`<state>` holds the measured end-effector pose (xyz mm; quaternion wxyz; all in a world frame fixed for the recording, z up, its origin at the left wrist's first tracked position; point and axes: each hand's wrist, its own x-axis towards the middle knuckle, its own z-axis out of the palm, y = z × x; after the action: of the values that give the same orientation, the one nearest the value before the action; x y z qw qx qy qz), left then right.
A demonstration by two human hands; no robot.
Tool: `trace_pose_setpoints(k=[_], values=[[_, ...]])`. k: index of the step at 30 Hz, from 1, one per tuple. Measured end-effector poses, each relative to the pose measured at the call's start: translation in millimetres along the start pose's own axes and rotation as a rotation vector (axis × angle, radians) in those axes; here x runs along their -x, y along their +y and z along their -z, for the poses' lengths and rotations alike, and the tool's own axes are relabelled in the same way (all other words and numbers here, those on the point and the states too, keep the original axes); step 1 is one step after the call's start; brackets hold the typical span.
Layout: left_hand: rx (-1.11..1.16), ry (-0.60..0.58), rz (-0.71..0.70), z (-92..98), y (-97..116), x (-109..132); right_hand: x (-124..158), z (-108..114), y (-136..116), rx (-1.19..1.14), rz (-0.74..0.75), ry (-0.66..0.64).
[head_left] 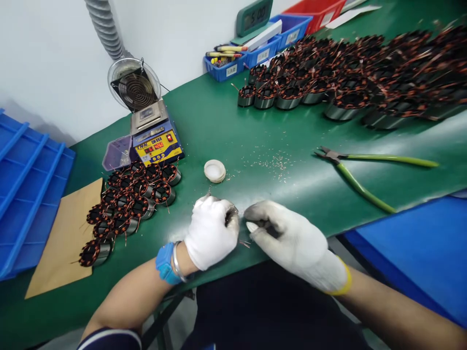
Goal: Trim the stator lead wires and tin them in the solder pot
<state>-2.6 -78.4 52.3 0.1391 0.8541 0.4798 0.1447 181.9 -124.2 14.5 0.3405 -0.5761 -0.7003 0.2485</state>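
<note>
My left hand (214, 231), in a white glove, is curled into a fist just above the front of the green bench. What it grips is hidden, though a thin dark tip shows above the knuckles. Close on its right is my right hand (288, 238), in a white glove with grey, dirty fingertips and a yellow cuff. Its thumb and fingers are bent toward each other, and anything between them is too small to make out. A few loose copper wire ends (244, 244) lie on the bench between the hands. Beyond the left hand sits a small round white dish (215, 171).
Green-handled cutters (359, 163) lie spread at right. Wound stator cores (140, 206) stand at left near a digital solder pot (157, 146); many more stators (341, 104) fill the back right. Wire clippings (279, 165) are scattered mid-bench. Blue bins (226, 72) line the wall.
</note>
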Motion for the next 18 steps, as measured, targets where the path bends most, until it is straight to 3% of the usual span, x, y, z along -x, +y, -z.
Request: trace_pose_setpoints(k=[3, 5, 6, 8, 12, 14, 16, 18], values=[[-0.011, -0.031, -0.006, -0.6, -0.6, -0.1, -2.9, 6.6, 14.6, 0.369, 0.473, 0.129], [-0.018, -0.037, -0.008, -1.3, -1.2, -0.2, -10.9, 10.4, 17.8, 0.488, 0.628, 0.069], [-0.022, -0.032, -0.016, -1.8, -1.5, -0.1, -15.5, 11.7, 16.6, 0.489, 0.623, 0.017], [-0.025, -0.014, -0.046, -2.7, -2.1, 0.1, -23.7, 12.5, 10.0, 0.366, 0.419, -0.098], [-0.031, 0.003, -0.105, -3.9, -2.7, 0.7, -31.3, 10.3, -3.3, -0.200, -0.233, -0.446], [-0.034, -0.003, -0.105, -4.3, -2.7, 0.8, -30.5, 11.0, -1.5, -0.247, -0.286, -0.485], [-0.033, -0.013, -0.100, -4.8, -2.9, 0.6, -28.7, 14.3, 6.3, -0.014, -0.071, -0.336], [-0.035, -0.018, -0.104, -5.6, -3.5, 0.4, -27.9, 19.1, 15.8, 0.277, 0.326, -0.180]])
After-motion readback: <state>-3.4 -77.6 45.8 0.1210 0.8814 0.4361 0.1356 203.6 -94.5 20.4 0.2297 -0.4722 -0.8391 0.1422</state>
